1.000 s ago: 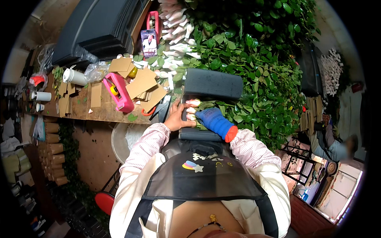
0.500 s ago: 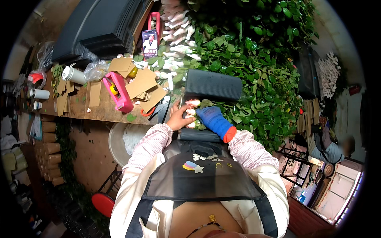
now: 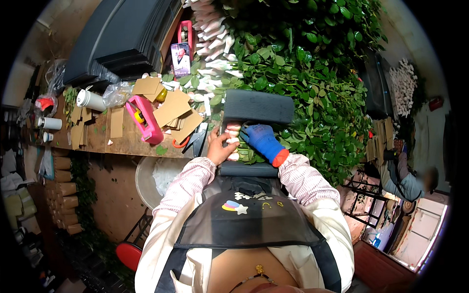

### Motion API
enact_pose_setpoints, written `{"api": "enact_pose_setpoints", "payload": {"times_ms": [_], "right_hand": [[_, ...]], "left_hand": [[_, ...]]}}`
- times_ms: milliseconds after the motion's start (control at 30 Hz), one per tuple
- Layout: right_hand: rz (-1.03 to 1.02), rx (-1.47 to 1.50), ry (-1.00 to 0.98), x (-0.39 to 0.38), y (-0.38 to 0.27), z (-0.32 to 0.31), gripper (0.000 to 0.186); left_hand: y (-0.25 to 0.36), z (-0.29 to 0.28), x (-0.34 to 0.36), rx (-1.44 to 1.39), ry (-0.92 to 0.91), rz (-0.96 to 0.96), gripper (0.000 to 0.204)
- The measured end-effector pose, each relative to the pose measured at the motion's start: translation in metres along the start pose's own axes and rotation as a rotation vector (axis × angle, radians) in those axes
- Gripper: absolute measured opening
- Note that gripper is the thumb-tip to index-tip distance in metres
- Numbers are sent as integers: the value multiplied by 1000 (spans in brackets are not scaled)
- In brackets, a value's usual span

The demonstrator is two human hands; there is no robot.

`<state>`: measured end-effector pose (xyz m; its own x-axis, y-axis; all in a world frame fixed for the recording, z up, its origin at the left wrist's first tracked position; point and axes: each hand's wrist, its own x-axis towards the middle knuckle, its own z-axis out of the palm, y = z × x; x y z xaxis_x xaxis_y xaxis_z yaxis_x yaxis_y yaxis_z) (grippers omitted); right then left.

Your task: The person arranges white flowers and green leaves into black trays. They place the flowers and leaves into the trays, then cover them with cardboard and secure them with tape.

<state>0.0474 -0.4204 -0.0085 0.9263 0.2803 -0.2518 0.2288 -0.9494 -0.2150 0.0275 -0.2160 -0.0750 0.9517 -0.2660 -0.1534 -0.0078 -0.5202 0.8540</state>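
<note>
A small row of pale pink roses lies between the two raised parts of a dark ribbed wrapping sheet. My bare left hand is at the left of the flower heads, its fingers apart and its thumb touching the lower blooms. In a blue knit glove with an orange cuff, my right hand curls over the rose stems just behind the heads. The glove hides most of those stems, and its fingertips are partly out of sight. Green leaves show under and beside it.
Leafy stems are heaped at the right and far side, beside white-wrapped flower heads. On the left lie scissors, a pink tape dispenser, cardboard pieces, a phone and a white bottle. A pale bin stands below.
My right hand has shifted slightly up and left, uncovering more leaves beneath it. The left hand stays by the rose heads, its fingers shifted a little, and more blooms show.
</note>
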Motion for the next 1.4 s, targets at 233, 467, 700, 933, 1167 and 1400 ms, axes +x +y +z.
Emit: {"api": "enact_pose_setpoints", "payload": {"times_ms": [233, 467, 700, 933, 1167, 1400], "right_hand": [[-23, -18, -40, -3, 7, 9, 31], [-23, -87, -58, -6, 0, 7, 29], [-67, 349, 191, -31, -9, -35, 29], [-77, 386, 111, -22, 0, -3, 42], [-143, 411, 177, -19, -8, -2, 44], [-102, 612, 502, -48, -6, -105, 34]], "left_hand": [[5, -5, 4, -76, -21, 8, 77], [-4, 2, 28, -66, -105, -130, 67], [-3, 6, 28, -86, 28, -21, 50], [10, -6, 22, -43, -10, -18, 40], [8, -4, 24, -31, -15, 5, 40], [5, -2, 23, 7, -8, -42, 44]]}}
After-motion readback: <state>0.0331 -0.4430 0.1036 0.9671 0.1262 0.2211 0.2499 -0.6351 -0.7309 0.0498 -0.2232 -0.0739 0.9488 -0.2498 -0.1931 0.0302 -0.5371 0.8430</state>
